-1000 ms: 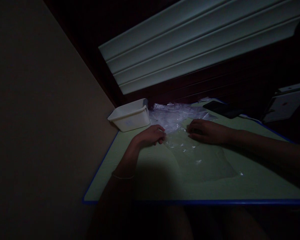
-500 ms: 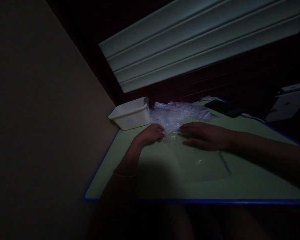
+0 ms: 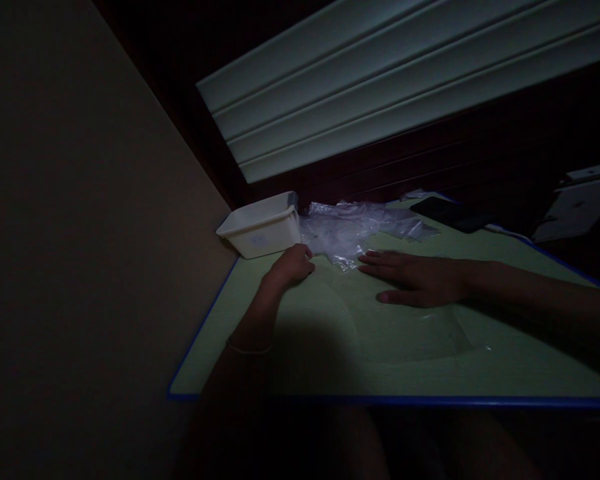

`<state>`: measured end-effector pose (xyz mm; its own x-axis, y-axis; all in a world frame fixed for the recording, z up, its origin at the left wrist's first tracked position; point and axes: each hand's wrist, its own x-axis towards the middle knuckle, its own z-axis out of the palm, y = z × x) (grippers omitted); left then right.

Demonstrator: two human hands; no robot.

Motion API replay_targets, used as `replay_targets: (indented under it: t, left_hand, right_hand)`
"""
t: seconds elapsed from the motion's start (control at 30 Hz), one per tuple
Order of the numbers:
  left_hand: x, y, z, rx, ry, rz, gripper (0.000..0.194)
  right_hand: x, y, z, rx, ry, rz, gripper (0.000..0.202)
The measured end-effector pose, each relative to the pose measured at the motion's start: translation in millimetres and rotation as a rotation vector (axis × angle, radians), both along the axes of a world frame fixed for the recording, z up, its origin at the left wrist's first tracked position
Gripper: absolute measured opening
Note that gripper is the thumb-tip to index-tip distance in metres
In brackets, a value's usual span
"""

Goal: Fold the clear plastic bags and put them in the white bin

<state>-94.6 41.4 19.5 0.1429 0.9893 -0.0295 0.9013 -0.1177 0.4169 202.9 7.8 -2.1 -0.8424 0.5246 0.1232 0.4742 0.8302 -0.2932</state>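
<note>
A clear plastic bag (image 3: 395, 340) lies flat on the pale green table, its outline faint in the dim light. My right hand (image 3: 420, 277) rests on it, palm down, with the fingers stretched out and the thumb apart. At the bag's far left corner, my left hand (image 3: 295, 264) has its thumb and fingers pinched together, seemingly on the edge of the film. Just beyond both hands is a crumpled pile of clear plastic bags (image 3: 345, 230). An off-white plastic bin (image 3: 265, 241) stands right behind my left hand.
The green table (image 3: 520, 347) has a blue edge and meets a wall (image 3: 105, 233) on the left. A dark flat object (image 3: 447, 215) lies at the back right, near a pale cable (image 3: 507, 232). White boxy things (image 3: 577, 210) stand beyond the table's right side.
My left hand has moved a little left, toward the bin. My right hand has shifted slightly right and down, flattening with the thumb spread; the bag's right part has shifted and lies flatter.
</note>
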Motion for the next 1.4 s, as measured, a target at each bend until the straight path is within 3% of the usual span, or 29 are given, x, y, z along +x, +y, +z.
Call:
replay_targets:
  t: [0.17, 0.3, 0.37, 0.43, 0.5, 0.6, 0.7, 1.2, 1.4]
  left_hand:
    - [2.4, -6.2, 11.8, 0.164, 0.085, 0.039, 0.017]
    - [46.2, -30.0, 21.3, 0.356, -0.060, -0.035, 0.024]
    - [73.8, -46.2, 16.4, 0.382, -0.162, -0.122, 0.032]
    - [94.8, -59.9, 4.8, 0.382, -0.123, -0.279, 0.043]
    - [104.9, -67.6, -9.6, 0.274, -0.029, -0.357, 0.057]
    - [103.4, -67.8, -27.0, 0.146, 0.087, -0.372, 0.078]
    - [96.5, -63.4, -34.2, 0.121, 0.150, -0.353, 0.086]
    - [95.8, -65.3, -29.2, 0.064, 0.285, -0.290, 0.101]
    - [97.4, -65.7, -29.6, 0.067, 0.306, -0.282, 0.104]
  right_hand:
    - [0.0, 0.2, -0.9, -0.016, 0.003, -0.008, 0.073]
    - [0.9, 2.2, -4.5, -0.005, 0.034, 0.009, 0.073]
    - [0.7, 3.5, -6.0, 0.008, 0.039, 0.026, 0.074]
    - [0.0, 4.7, -6.8, 0.027, 0.043, 0.063, 0.074]
    - [-0.7, 5.7, -7.1, 0.042, 0.060, 0.107, 0.073]
    - [-0.8, 6.5, -8.2, 0.040, 0.092, 0.118, 0.077]
    - [0.3, 6.0, -9.3, 0.029, 0.060, 0.075, 0.080]
    - [16.0, 24.7, -8.4, -0.023, -0.114, -0.181, 0.099]
    - [28.5, 40.2, -15.2, 0.031, -0.096, -0.222, 0.088]
